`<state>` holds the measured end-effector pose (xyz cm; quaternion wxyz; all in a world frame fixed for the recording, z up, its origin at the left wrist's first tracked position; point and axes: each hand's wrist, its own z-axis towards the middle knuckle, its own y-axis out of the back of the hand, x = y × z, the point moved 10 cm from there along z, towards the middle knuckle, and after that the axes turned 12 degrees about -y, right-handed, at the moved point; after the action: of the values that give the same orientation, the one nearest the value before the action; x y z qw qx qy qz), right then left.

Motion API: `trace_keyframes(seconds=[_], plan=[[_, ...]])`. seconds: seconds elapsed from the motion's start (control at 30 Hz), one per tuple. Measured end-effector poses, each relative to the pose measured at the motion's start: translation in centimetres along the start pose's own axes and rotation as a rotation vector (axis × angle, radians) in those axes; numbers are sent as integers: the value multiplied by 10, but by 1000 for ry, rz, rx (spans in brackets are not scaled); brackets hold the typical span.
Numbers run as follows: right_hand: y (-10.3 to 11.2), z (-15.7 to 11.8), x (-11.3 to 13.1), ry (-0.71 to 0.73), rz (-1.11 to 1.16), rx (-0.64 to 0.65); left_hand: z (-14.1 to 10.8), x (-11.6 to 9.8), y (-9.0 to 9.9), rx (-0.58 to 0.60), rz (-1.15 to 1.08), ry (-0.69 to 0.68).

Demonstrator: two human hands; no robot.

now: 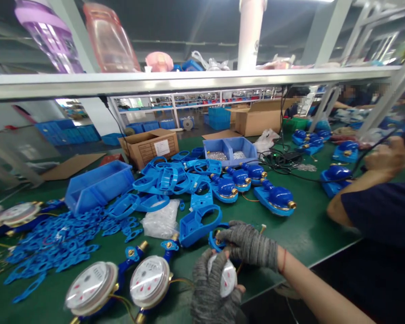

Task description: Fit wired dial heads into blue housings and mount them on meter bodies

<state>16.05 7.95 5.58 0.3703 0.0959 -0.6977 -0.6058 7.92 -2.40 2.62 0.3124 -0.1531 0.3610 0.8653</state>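
Note:
My left hand (211,288), in a grey knit fingertip-less glove, is wrapped around a water meter (227,278) with a white dial, tilted near the table's front edge. My right hand (251,243), gloved alike, has its fingers closed at a blue plastic piece (215,240) with brass showing, at the meter's far end. The right fingers partly hide how these parts join. Just beyond lies an empty blue plastic housing (197,225). To the left, two water meters lie dial up, a nearer one (150,281) and another (92,288), with blue flange pieces on their pipes.
Small blue flat parts (60,238) are heaped at left beside a blue bin (99,184). Blue housings (168,177) pile mid-table, near a plastic bag (162,219). Assembled blue units (278,198) stand behind my right hand. A co-worker's arm (367,180) is at right; a shelf (189,81) crosses above.

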Motion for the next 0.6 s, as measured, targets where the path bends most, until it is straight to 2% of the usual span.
trace_keyframes(seconds=[0.1,0.2,0.27,0.33,0.43,0.5,0.53,0.6], plan=[[7,-21,-9,41,16,-57,-8,-7,-21,45,-23,41],[16,-40,-21,101,42,-210,-9,-18,-37,66,-16,34],[34,-50,-36,73,87,-364,-8,-21,-47,89,-28,50],[66,-62,-54,-18,195,-558,-7,-20,-54,112,-39,79],[118,-85,-69,-144,500,-758,2,-19,-54,112,-22,50],[143,-99,-65,-162,796,-837,11,-23,-48,106,-19,-16],[151,-106,-60,-146,954,-895,16,-22,-42,85,-48,-19],[154,-115,-47,-91,1201,-987,22,-12,-28,9,-275,93]])
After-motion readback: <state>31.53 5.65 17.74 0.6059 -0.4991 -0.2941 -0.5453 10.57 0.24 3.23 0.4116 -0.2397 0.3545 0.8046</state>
